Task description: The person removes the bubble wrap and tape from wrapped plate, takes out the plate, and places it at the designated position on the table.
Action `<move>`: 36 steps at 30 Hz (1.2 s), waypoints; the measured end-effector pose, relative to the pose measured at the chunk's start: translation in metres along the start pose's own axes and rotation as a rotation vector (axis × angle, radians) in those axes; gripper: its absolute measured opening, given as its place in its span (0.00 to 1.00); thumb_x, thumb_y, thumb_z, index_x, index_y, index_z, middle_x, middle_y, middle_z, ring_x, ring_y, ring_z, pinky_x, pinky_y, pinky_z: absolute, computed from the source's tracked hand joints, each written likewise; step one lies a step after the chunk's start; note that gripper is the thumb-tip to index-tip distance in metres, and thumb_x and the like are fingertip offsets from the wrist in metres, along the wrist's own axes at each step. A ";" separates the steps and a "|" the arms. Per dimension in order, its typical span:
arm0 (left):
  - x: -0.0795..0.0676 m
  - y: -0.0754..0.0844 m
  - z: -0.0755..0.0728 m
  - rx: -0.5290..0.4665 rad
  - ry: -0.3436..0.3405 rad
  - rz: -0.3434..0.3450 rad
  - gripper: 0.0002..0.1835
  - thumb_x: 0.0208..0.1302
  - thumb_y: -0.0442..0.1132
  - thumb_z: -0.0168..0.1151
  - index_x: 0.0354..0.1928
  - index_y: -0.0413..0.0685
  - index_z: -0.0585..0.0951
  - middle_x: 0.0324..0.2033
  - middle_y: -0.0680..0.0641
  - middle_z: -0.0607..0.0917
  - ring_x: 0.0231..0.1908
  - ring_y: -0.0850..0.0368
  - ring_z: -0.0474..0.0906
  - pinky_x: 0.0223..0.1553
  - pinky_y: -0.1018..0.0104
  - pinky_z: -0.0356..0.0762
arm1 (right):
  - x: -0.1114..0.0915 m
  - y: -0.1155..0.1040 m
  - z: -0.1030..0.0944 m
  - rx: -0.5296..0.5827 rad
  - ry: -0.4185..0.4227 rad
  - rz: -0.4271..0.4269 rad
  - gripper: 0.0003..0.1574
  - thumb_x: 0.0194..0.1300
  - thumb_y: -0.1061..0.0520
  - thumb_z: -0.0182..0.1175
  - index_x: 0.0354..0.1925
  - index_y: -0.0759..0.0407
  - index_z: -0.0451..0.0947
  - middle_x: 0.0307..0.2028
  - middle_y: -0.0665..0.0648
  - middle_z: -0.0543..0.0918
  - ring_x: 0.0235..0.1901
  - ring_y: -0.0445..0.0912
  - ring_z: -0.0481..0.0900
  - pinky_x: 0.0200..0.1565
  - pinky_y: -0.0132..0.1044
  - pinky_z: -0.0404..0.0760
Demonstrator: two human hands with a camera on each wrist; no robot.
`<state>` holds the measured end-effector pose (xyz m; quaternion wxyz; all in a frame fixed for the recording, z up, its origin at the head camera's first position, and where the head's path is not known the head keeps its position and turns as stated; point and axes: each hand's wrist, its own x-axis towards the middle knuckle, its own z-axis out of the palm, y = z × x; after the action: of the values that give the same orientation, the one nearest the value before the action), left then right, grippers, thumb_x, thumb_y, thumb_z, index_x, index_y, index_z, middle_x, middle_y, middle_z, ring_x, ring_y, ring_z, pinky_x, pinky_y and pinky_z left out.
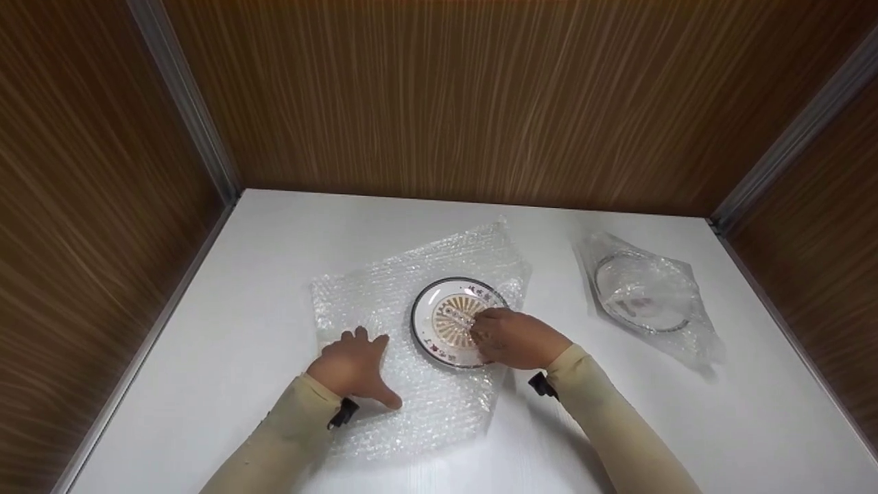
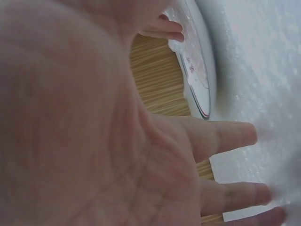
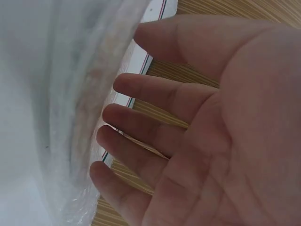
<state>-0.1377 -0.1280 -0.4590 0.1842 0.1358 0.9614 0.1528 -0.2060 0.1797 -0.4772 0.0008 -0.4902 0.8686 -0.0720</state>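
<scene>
A round white plate [image 1: 426,309] with a dark rim, red characters and a gold sunburst centre lies on a sheet of bubble wrap [image 1: 405,288]. My left hand [image 1: 353,365] rests on the wrap left of the plate, fingers and thumb spread. Over the plate's right side, my right hand [image 1: 518,337] touches its face with the fingertips. In the right wrist view, the right fingers [image 3: 146,92] reach forward, fairly straight, against clear wrap [image 3: 89,141] along the plate's edge [image 3: 155,10]. The left wrist view catches the plate's rim [image 2: 209,94] beyond the left palm [image 2: 108,141].
To the right on the white table [image 1: 260,240] lies another plate [image 1: 641,288], enclosed in a clear bubble-wrap bag [image 1: 693,339]. Wood-grain panels [image 1: 439,103] wall in the back and both sides, with metal strips [image 1: 185,89] at the corners.
</scene>
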 end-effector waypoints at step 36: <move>0.029 -0.037 0.001 -0.063 0.171 0.110 0.27 0.64 0.33 0.67 0.66 0.39 0.77 0.65 0.31 0.74 0.67 0.32 0.68 0.63 0.36 0.72 | -0.011 -0.015 -0.002 0.147 0.009 0.115 0.10 0.69 0.60 0.62 0.48 0.61 0.82 0.42 0.57 0.82 0.42 0.50 0.79 0.49 0.47 0.81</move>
<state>-0.1712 -0.1527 -0.4823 0.0971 0.1690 0.9595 0.2036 -0.1880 0.1817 -0.4745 0.0373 -0.4377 0.8877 -0.1376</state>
